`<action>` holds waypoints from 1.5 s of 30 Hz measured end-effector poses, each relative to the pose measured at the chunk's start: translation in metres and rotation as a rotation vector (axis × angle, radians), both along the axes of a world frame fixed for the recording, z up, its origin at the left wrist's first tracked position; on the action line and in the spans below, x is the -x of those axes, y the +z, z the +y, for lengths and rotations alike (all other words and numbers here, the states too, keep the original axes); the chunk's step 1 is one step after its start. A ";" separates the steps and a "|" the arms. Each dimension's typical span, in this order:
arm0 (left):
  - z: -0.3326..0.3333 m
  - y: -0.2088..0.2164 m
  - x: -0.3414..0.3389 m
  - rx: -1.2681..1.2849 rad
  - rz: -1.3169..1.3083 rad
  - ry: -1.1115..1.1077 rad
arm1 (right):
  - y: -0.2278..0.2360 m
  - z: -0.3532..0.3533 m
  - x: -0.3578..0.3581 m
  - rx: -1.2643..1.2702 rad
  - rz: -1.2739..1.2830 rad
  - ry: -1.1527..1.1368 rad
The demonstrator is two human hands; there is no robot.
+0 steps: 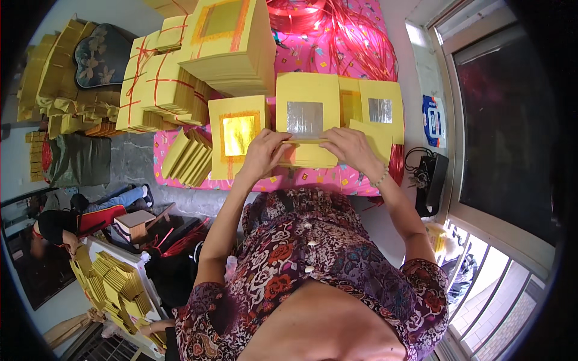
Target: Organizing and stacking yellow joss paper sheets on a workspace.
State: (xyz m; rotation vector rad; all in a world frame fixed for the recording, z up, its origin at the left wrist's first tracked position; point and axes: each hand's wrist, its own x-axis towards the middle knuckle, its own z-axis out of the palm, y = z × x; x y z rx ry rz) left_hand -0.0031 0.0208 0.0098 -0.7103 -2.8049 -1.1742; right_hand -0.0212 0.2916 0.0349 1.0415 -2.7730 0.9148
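Observation:
Both my hands are at the near edge of a yellow paper sheet with a silver foil square (305,117). My left hand (264,153) pinches the left end of a raised fold along that edge, and my right hand (354,150) pinches the right end. Below the fold, more yellow paper lies under my fingers. To the left is a stack of yellow paper with a gold foil square (239,135) edged in orange. On the right lies another yellow sheet with a silver square (380,111), partly covered by other paper near my right wrist.
Folded yellow papers (188,157) lean together at the table's left. Behind them rise a tall paper stack (232,60) and bundles tied with red ribbon (171,81). Red strips (355,36) spread over the pink patterned cloth (301,60). Other people work at a table (150,301) lower left.

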 end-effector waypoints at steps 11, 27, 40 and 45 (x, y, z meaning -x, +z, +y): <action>0.035 0.003 0.015 -0.101 0.479 0.248 | 0.022 -0.005 0.069 0.139 -0.053 -0.149; 0.070 -0.018 0.055 0.296 0.224 0.066 | -0.023 -0.010 0.153 -0.152 -0.037 -0.264; 0.074 -0.017 0.056 0.294 0.207 0.039 | -0.033 -0.033 0.165 -0.055 -0.114 -0.143; 0.074 -0.017 0.055 0.302 0.178 0.019 | -0.027 -0.033 0.163 -0.050 -0.118 -0.117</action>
